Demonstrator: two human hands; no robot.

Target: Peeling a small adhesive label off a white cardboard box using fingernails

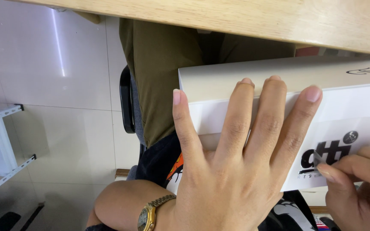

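Below the table [245, 19] edge, from the head camera, a white box [356, 107] sits over the person's lap, with its long axis running left to right across the view and off the right side of the picture. It has a dark printed logo near its lower right part.

Left hand [232, 171] lies flat on top of the box, fingers spread wide and pointing up toward the table, palm pressing down, so no closed grip there, it's just pinning the thing. Gold-coloured wristwatch [148, 216] on that wrist.

Right hand [360, 184] comes in from the lower right corner, fingers pinched narrow on a small thin bit, which looks like a pull tab or strip of film [317, 159], right at the printed logo. Can't say exactly what that bit is, it's tiny and grey-ish.

So the key thing: the tab is just to the right of the left hand's little finger, well within the right hand's side, and the right hand is already on it. The box stretches rightward from the pinch, along its own length.

Olive trousers [159, 72] and a black chair [127, 102] edge show underneath, pale floor tiles [48, 85] on the left.
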